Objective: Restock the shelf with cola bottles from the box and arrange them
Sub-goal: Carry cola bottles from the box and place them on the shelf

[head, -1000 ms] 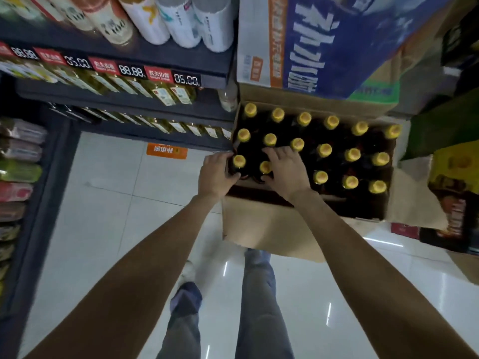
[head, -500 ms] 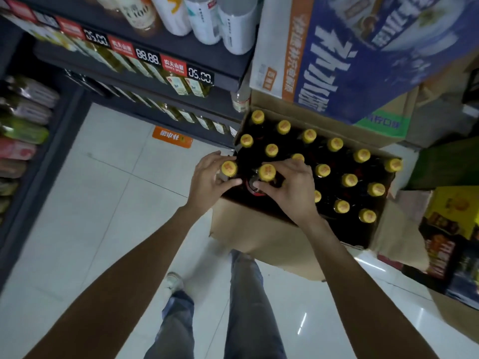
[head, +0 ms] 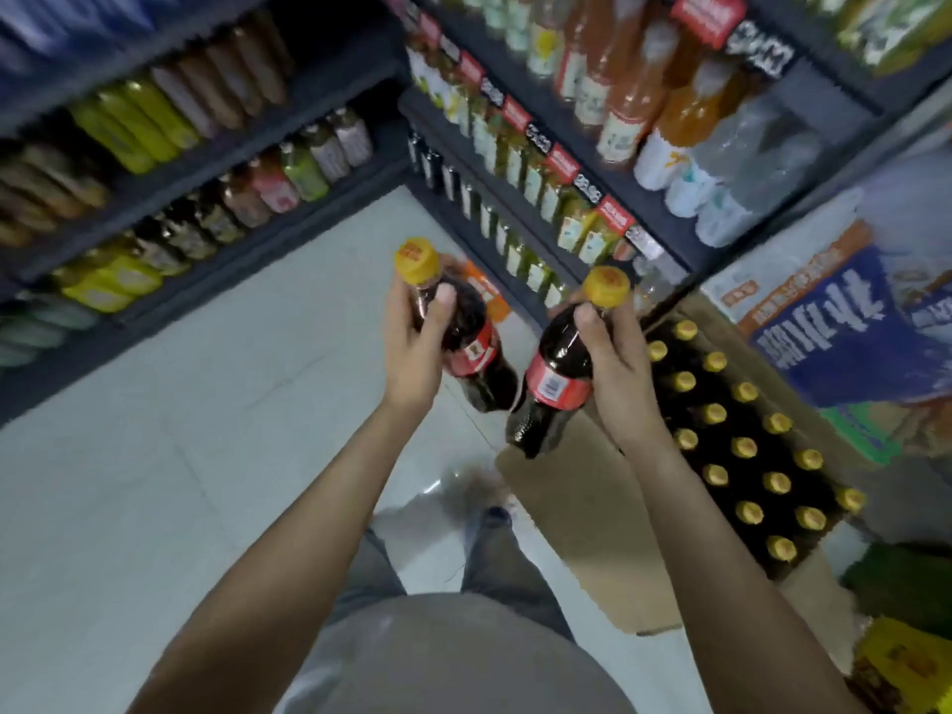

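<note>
My left hand (head: 417, 347) grips a cola bottle (head: 471, 342) with a yellow cap and red label, held up over the floor. My right hand (head: 615, 363) grips a second cola bottle (head: 554, 383) by its neck and shoulder, just right of the first. Both bottles tilt, bases toward each other and nearly touching. Down at the right, the open cardboard box (head: 582, 512) holds several more yellow-capped cola bottles (head: 744, 448) in rows. Dark shelves (head: 520, 193) stocked with drinks run ahead and to the left.
A blue and orange carton (head: 845, 322) sits behind the box at right. Yellow and green packages (head: 906, 657) lie at the lower right. Pale tiled floor (head: 170, 445) spreads to the left. My legs and grey shirt fill the bottom centre.
Both hands have lifted a bottle each out of the box and raised them over the floor. The view has swung left toward the shelf corner.
</note>
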